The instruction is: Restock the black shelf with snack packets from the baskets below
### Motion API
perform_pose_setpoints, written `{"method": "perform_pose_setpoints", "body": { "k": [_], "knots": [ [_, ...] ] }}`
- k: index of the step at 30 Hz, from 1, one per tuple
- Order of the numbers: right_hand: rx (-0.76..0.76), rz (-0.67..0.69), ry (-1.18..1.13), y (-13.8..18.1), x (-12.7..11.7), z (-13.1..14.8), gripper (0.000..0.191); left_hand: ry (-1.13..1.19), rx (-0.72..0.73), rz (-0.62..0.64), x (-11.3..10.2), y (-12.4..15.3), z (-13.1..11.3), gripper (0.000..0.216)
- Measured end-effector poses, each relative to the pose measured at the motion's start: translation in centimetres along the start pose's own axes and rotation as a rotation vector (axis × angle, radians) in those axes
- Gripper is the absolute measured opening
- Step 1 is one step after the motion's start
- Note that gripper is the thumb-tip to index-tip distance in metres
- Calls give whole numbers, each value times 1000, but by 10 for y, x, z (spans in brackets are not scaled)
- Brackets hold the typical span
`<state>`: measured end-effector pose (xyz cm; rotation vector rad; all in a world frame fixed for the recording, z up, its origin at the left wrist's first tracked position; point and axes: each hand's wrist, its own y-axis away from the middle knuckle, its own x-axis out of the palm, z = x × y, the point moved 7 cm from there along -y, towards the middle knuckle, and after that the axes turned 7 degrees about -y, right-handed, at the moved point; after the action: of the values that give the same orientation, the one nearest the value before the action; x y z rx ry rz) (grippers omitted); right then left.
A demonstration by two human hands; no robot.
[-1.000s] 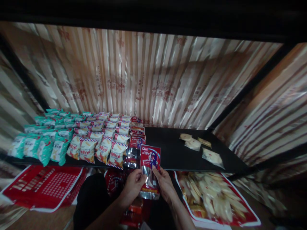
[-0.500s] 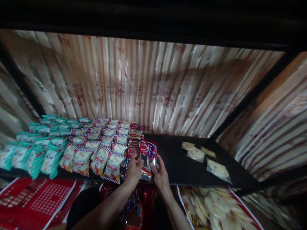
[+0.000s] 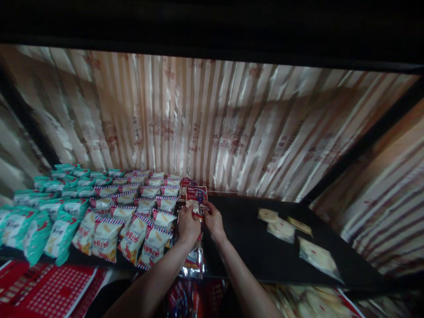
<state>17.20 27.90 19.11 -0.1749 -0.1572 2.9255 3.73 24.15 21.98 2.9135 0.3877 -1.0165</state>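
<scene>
A red snack packet (image 3: 196, 194) is pinched between both of my hands above the black shelf (image 3: 243, 247). My left hand (image 3: 189, 224) grips its left lower edge, and my right hand (image 3: 213, 221) closes on the right side. Behind it stands another red packet (image 3: 188, 181); a packet with a shiny silver end (image 3: 194, 264) lies at the shelf front below my hands. Immediately left are rows of white chip bags (image 3: 154, 245) with striped edges. My hands hide much of the held packet's lower part.
Teal snack bags (image 3: 61, 236) fill the shelf's left end. Clear-wrapped pale round items (image 3: 281, 229) and a flat packet (image 3: 318, 256) lie to the right. Below are a red crate (image 3: 59, 287) and more wrapped pale items (image 3: 311, 302). A dark beam (image 3: 212, 35) crosses overhead.
Both hands have moved the red packet away from me, from the shelf's front toward the back of the red packets. The silver-ended packet at the front is now uncovered. The view has shifted slightly.
</scene>
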Motion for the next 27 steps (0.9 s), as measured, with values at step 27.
{"method": "perform_pose_setpoints", "body": {
  "k": [27],
  "knots": [
    [-107, 86, 704, -34, 33, 0, 27, -82, -94, -131, 23, -34, 17, 40]
  ]
}}
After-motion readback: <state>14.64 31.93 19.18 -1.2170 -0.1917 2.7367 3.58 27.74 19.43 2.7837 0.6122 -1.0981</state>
